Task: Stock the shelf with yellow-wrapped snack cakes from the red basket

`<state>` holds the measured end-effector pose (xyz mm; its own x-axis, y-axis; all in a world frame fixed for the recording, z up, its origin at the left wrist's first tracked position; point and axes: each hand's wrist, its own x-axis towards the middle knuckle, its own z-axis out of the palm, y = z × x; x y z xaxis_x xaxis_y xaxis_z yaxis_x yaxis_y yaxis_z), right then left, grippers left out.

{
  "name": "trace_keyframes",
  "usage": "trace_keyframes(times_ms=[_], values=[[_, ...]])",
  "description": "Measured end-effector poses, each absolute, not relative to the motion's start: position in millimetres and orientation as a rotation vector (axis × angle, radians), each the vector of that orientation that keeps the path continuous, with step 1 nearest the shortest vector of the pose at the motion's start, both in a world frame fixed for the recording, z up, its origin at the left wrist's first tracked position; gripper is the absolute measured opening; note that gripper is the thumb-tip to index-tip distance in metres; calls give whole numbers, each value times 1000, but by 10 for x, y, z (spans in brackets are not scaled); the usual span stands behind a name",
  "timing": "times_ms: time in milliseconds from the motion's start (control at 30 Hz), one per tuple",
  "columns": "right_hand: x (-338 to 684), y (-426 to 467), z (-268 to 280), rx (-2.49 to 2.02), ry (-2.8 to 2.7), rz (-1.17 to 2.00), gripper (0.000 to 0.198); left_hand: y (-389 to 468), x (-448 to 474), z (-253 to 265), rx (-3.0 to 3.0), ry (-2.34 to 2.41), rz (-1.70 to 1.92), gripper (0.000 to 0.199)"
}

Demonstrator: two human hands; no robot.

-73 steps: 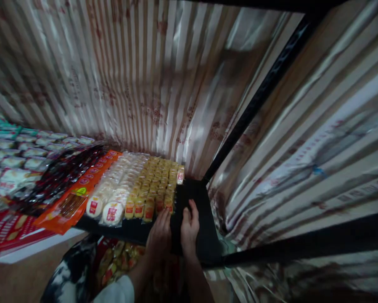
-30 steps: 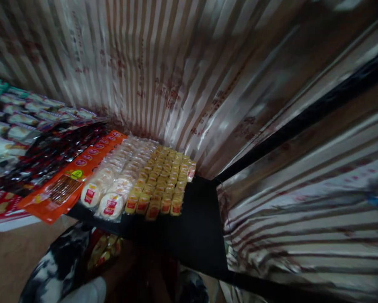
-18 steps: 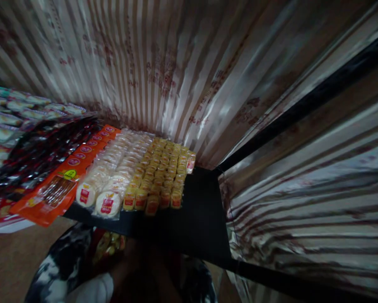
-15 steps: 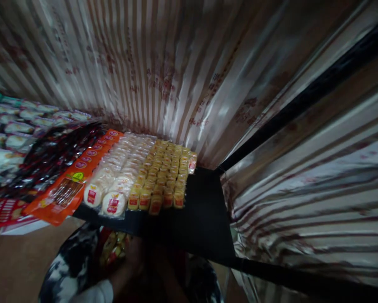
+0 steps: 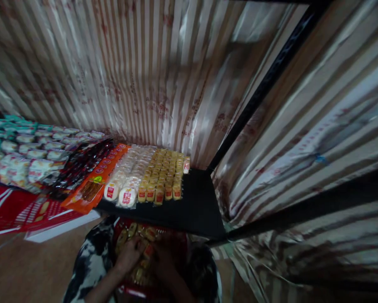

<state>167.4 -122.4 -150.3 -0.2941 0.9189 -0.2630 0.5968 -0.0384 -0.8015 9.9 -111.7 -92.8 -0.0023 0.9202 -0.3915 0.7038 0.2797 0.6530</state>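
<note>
A red basket [image 5: 185, 248] sits between my knees below the shelf, with small yellow wrapped snacks [image 5: 140, 275] inside it. My left hand [image 5: 130, 254] is over the basket, its fingers bent and closed at a small wrapped snack with an orange-red label [image 5: 148, 251]. My right hand [image 5: 164, 259] is just right of that packet, in deep shadow; its fingers do not show clearly. Above, on the black shelf [image 5: 196, 202], stand rows of similar yellow wrapped snacks [image 5: 160, 179]. Left of them lie rows of round white wrapped snacks [image 5: 127, 195].
An orange snack pouch [image 5: 89, 189], dark shiny packets [image 5: 81, 164] and white-and-green packets [image 5: 27, 147] fill the shelf leftward. A red printed sheet [image 5: 25, 210] hangs at the front edge. Striped plastic sheeting [image 5: 163, 75] and a black frame post [image 5: 255, 97] stand behind and right.
The camera view has shifted, so the shelf's contents sit differently and more of the basket shows. My hands, earlier dark and blurred under the shelf edge, now show over the snacks in the basket.
</note>
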Motion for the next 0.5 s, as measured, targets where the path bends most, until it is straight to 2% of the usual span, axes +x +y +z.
trace_keyframes(times_ms=[200,333,500], values=[[1727,-1473,-1288,-1503,-1752,1459,35,-1385,116,-974,1335,1699,644,34],[1826,-1633,-1207,-1463,-1617,1546,31,-1551,194,-1131,1197,1624,668,42],[1836,-1741,-1245,-1466,-1457,1657,26,-1647,243,-1164,1186,1670,652,35]])
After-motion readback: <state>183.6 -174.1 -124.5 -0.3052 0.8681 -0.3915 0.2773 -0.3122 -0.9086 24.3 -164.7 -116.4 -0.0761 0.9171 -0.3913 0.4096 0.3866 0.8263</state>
